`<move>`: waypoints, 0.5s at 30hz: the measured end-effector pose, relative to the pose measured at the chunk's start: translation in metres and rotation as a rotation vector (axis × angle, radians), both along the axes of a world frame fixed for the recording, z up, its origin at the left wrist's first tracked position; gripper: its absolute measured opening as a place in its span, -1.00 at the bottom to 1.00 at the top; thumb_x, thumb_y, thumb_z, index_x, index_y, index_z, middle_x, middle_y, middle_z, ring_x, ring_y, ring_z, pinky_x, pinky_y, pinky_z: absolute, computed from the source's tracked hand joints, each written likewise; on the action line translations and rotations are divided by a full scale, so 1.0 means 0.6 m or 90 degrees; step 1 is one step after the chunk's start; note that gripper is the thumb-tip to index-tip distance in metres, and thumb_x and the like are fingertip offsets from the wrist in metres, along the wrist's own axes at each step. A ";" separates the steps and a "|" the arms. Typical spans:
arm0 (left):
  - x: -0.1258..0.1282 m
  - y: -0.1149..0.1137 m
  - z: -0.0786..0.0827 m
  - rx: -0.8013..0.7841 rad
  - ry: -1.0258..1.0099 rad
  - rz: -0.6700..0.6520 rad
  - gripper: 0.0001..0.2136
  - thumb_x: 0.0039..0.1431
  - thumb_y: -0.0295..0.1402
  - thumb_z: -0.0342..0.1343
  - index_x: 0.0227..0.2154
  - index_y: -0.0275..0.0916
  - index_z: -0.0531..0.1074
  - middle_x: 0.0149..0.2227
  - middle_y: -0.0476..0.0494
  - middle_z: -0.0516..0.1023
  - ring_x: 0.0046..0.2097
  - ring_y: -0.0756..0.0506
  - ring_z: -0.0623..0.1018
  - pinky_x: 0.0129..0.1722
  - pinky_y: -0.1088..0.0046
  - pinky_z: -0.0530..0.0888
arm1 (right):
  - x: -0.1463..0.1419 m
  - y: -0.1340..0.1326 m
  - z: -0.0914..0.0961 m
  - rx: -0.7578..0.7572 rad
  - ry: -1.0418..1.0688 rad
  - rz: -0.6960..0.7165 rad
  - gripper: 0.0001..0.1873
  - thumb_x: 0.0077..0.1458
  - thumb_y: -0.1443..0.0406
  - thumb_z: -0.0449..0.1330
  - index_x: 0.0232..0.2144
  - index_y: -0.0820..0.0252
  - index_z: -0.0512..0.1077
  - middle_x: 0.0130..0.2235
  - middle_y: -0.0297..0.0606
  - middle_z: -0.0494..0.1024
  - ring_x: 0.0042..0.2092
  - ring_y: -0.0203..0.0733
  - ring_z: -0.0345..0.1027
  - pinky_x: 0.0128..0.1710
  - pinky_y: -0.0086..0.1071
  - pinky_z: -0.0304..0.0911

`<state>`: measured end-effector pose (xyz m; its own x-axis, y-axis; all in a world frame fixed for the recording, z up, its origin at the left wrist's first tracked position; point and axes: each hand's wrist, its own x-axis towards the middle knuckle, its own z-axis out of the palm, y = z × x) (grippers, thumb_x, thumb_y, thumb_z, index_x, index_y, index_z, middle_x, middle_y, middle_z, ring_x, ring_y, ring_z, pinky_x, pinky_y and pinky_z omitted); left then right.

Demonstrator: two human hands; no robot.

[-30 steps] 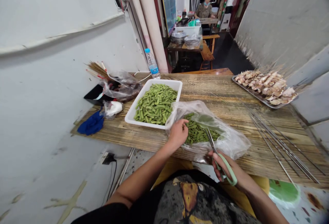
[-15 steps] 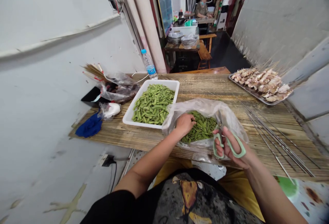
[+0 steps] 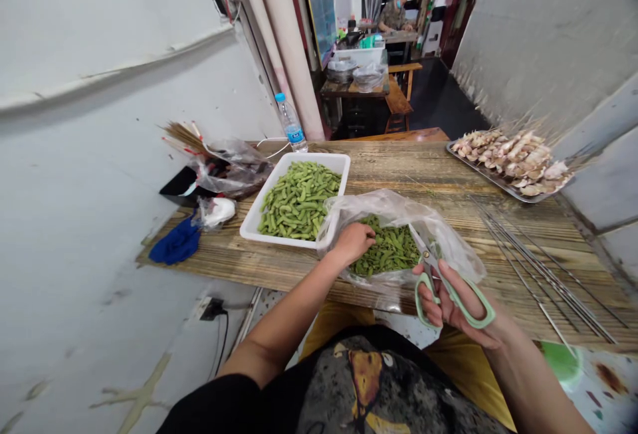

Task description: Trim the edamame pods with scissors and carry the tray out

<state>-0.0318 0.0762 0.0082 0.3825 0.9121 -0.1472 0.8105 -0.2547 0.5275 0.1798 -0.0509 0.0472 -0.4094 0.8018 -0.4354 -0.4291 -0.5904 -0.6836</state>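
Observation:
My left hand [image 3: 353,241] reaches into a clear plastic bag [image 3: 448,248] of green edamame pods [image 3: 391,251] on the wooden table, fingers curled down among the pods; whether they grip one is hidden. My right hand [image 3: 456,301] grips green-handled scissors [image 3: 451,284] at the bag's right edge, blades pointing up and left toward the pods. Just left of the bag stands a white tray [image 3: 259,211] heaped with more pods [image 3: 299,198].
A metal tray of meat skewers [image 3: 511,158] sits at the far right, with bare metal skewers [image 3: 538,271] lying nearer. At the left lie a blue cloth [image 3: 175,245], plastic bags, bamboo sticks [image 3: 184,135] and a water bottle [image 3: 290,121]. A person sits far back.
My right hand lifted the scissors up to the bag's right edge. My left hand shifted slightly inside the bag among the pods.

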 end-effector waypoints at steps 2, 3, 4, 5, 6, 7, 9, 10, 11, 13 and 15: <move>0.006 0.003 -0.001 -0.004 0.069 -0.025 -0.75 0.03 -0.37 0.16 -0.20 -0.25 0.55 -0.18 -0.20 0.58 -0.13 -0.16 0.52 -0.12 0.40 0.38 | -0.002 0.000 -0.002 -0.002 -0.008 0.001 -0.65 0.18 0.02 0.01 -0.18 0.12 0.35 -0.51 -0.39 0.33 -0.59 -0.36 0.13 -0.62 -0.44 0.14; 0.008 0.005 -0.001 -0.003 0.093 -0.039 -0.73 0.01 -0.37 0.18 -0.19 -0.24 0.54 -0.18 -0.21 0.57 -0.12 -0.18 0.52 -0.12 0.39 0.39 | -0.003 0.001 -0.002 -0.001 -0.011 0.003 -0.66 0.18 0.02 0.02 -0.18 0.12 0.35 -0.51 -0.39 0.32 -0.59 -0.36 0.12 -0.62 -0.44 0.14; 0.009 0.007 -0.001 0.000 0.103 -0.054 -0.72 -0.01 -0.37 0.19 -0.18 -0.24 0.54 -0.17 -0.22 0.57 -0.12 -0.18 0.52 -0.12 0.38 0.39 | -0.004 0.001 -0.002 0.000 -0.014 0.003 -0.66 0.18 0.02 0.02 -0.19 0.12 0.35 -0.51 -0.39 0.32 -0.59 -0.36 0.12 -0.62 -0.44 0.14; 0.008 0.009 -0.001 0.002 0.100 -0.068 -0.71 -0.02 -0.38 0.20 -0.17 -0.24 0.53 -0.17 -0.22 0.56 -0.13 -0.18 0.51 -0.12 0.39 0.39 | -0.004 0.001 -0.001 0.002 -0.018 0.004 -0.66 0.18 0.02 0.03 -0.19 0.12 0.35 -0.51 -0.39 0.32 -0.59 -0.36 0.12 -0.62 -0.44 0.14; 0.006 0.011 -0.001 0.001 0.087 -0.084 -0.70 -0.02 -0.38 0.20 -0.16 -0.23 0.53 -0.17 -0.21 0.55 -0.13 -0.17 0.51 -0.12 0.40 0.39 | -0.004 0.000 0.000 0.004 -0.023 0.004 -0.66 0.17 0.02 0.03 -0.19 0.13 0.35 -0.51 -0.39 0.32 -0.59 -0.37 0.12 -0.62 -0.44 0.14; 0.003 0.012 -0.001 -0.001 0.065 -0.097 -0.69 -0.01 -0.39 0.19 -0.14 -0.23 0.52 -0.16 -0.20 0.55 -0.14 -0.15 0.51 -0.12 0.41 0.39 | -0.004 0.000 0.001 0.005 -0.027 0.005 -0.66 0.17 0.02 0.04 -0.19 0.13 0.35 -0.51 -0.39 0.32 -0.59 -0.37 0.12 -0.62 -0.45 0.14; -0.004 0.011 0.000 0.002 0.011 -0.081 -0.69 0.05 -0.41 0.13 -0.10 -0.24 0.49 -0.17 -0.18 0.56 -0.15 -0.12 0.51 -0.12 0.43 0.38 | -0.003 -0.002 0.002 0.004 -0.035 0.005 -0.66 0.16 0.02 0.05 -0.19 0.13 0.34 -0.51 -0.40 0.32 -0.58 -0.36 0.12 -0.63 -0.45 0.14; -0.009 0.010 0.002 0.008 -0.016 -0.054 -0.71 0.09 -0.42 0.08 -0.11 -0.26 0.49 -0.19 -0.17 0.56 -0.16 -0.11 0.51 -0.13 0.44 0.38 | -0.002 -0.003 0.002 0.002 -0.038 0.005 -0.66 0.16 0.02 0.05 -0.19 0.13 0.34 -0.51 -0.40 0.31 -0.58 -0.36 0.12 -0.63 -0.45 0.14; -0.012 0.007 0.005 0.012 -0.038 -0.028 -0.74 0.11 -0.43 0.05 -0.14 -0.27 0.50 -0.22 -0.17 0.57 -0.19 -0.10 0.51 -0.16 0.45 0.39 | -0.001 -0.003 0.003 0.000 -0.040 0.007 -0.66 0.16 0.02 0.05 -0.19 0.13 0.34 -0.52 -0.40 0.31 -0.59 -0.36 0.12 -0.63 -0.45 0.14; -0.018 0.000 0.009 0.012 -0.050 -0.010 -0.80 0.11 -0.42 0.04 -0.28 -0.29 0.54 -0.28 -0.16 0.58 -0.23 -0.09 0.51 -0.20 0.45 0.38 | -0.002 -0.004 0.002 0.002 -0.043 0.010 -0.66 0.16 0.02 0.06 -0.19 0.13 0.34 -0.52 -0.41 0.30 -0.59 -0.37 0.12 -0.63 -0.45 0.14; -0.020 -0.009 0.011 -0.012 -0.008 -0.051 -0.86 0.05 -0.42 0.10 -0.40 -0.29 0.56 -0.34 -0.17 0.57 -0.26 -0.11 0.51 -0.24 0.44 0.38 | -0.003 -0.005 0.001 0.007 -0.047 0.013 -0.66 0.15 0.02 0.07 -0.19 0.15 0.34 -0.52 -0.40 0.30 -0.59 -0.37 0.12 -0.64 -0.46 0.14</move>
